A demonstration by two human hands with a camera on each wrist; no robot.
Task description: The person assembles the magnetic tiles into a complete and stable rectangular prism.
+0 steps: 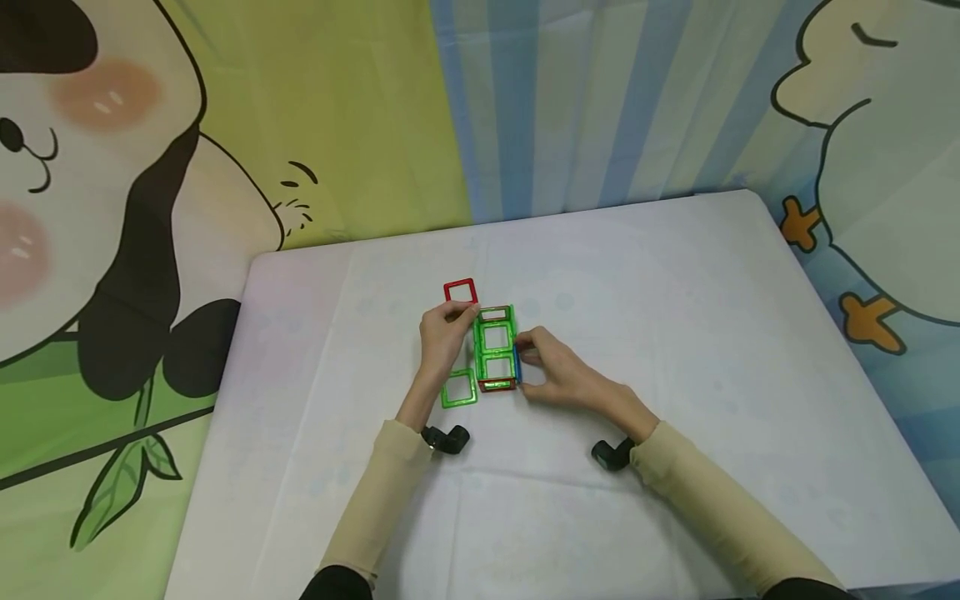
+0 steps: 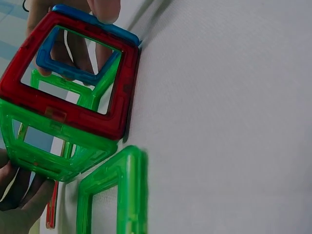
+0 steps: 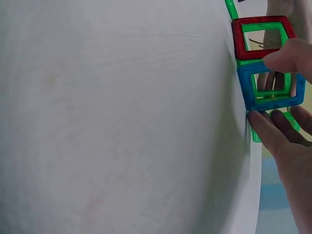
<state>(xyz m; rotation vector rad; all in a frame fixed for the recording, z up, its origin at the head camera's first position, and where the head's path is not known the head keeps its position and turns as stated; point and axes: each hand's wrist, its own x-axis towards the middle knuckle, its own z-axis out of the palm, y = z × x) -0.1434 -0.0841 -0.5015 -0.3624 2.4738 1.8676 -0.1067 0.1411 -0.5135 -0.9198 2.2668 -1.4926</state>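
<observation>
Closest to the head camera are two beige fabric sleeves (image 1: 729, 510), both reaching in over a white cloth-covered table (image 1: 750, 333). The thing being handled is a boxy block of see-through green plastic square frames (image 1: 496, 352), sitting right between the two hands. One end has a see-through red plastic square frame (image 2: 83, 122) and the right side a see-through blue one (image 3: 278, 104).

Right hand (image 1: 564, 371) is up against that blue side, pinching it pretty clearly, thumb on one edge and fingertips on the opposite one, so the grip's only about a frame wide. Left hand (image 1: 442, 337) has its fingertips bunched at the block's far left corner, touching green; can't tell if it's actually pinching or just resting there.

A loose red square frame (image 1: 459, 282) lies just past the left fingertips, and a loose green one (image 1: 459, 404) is beside the block's near left corner.
</observation>
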